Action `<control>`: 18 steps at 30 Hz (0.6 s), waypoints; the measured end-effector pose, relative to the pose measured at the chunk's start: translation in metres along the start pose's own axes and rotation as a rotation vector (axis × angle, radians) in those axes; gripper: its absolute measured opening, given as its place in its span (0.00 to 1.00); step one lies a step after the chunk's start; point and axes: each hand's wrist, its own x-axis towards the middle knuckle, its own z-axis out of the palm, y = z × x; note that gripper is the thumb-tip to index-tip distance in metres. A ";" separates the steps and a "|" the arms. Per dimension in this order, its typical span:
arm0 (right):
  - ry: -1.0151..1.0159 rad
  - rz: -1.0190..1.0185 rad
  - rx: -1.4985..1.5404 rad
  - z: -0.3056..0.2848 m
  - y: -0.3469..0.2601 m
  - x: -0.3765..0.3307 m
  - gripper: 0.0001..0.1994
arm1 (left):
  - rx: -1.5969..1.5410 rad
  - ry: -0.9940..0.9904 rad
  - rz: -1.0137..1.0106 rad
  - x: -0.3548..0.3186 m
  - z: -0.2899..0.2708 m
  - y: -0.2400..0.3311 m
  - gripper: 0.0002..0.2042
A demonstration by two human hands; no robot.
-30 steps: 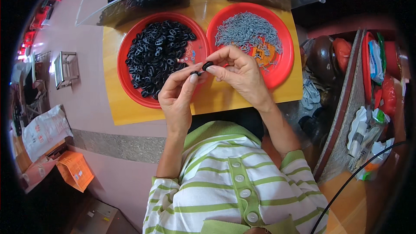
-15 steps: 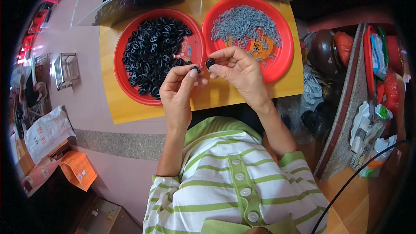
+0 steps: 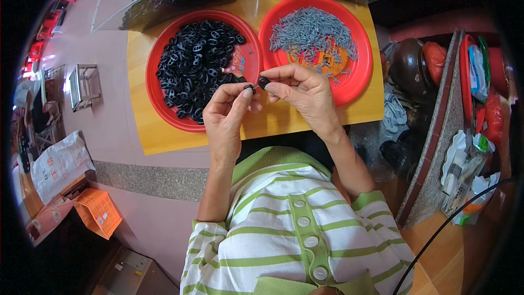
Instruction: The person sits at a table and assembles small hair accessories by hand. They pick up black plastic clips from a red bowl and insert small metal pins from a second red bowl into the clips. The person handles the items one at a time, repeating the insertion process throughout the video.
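My left hand (image 3: 225, 112) is closed, its thumb and forefinger pinching a small black plastic piece (image 3: 249, 87). Facing it, my right hand (image 3: 307, 97) pinches another black oval piece (image 3: 263, 82) between thumb and fingers. The two pieces are almost end to end; something thin and pale shows between them, too small to make out. Behind my left hand, a red round tray (image 3: 248, 57) holds a heap of black oval pieces with holes (image 3: 194, 68). The red tray (image 3: 361, 74) beyond my right hand holds many small grey screw-like pins (image 3: 314, 30).
Both trays rest on a yellow wooden board (image 3: 164, 143). Clear plastic bins (image 3: 164, 0) with more black pieces stand at its far edge. On the right are a brown jar (image 3: 408, 65) and a stone-topped ledge (image 3: 431, 131). A metal stool (image 3: 82, 86) stands on the left floor.
My right hand has come slightly down and left, bringing its black piece nearer to the one in my left hand. Both grips stay closed.
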 end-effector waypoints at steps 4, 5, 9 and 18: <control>0.002 -0.022 -0.015 0.002 0.001 0.001 0.11 | 0.013 0.000 -0.001 0.000 0.000 0.001 0.04; 0.008 -0.039 -0.046 0.003 0.000 0.001 0.11 | 0.011 0.002 0.002 0.000 -0.001 0.001 0.04; 0.017 -0.083 -0.161 0.004 -0.003 0.002 0.10 | 0.013 0.015 0.011 0.000 -0.001 0.001 0.04; 0.016 -0.043 -0.106 0.009 -0.001 0.001 0.10 | 0.056 -0.011 0.029 -0.001 -0.001 0.002 0.05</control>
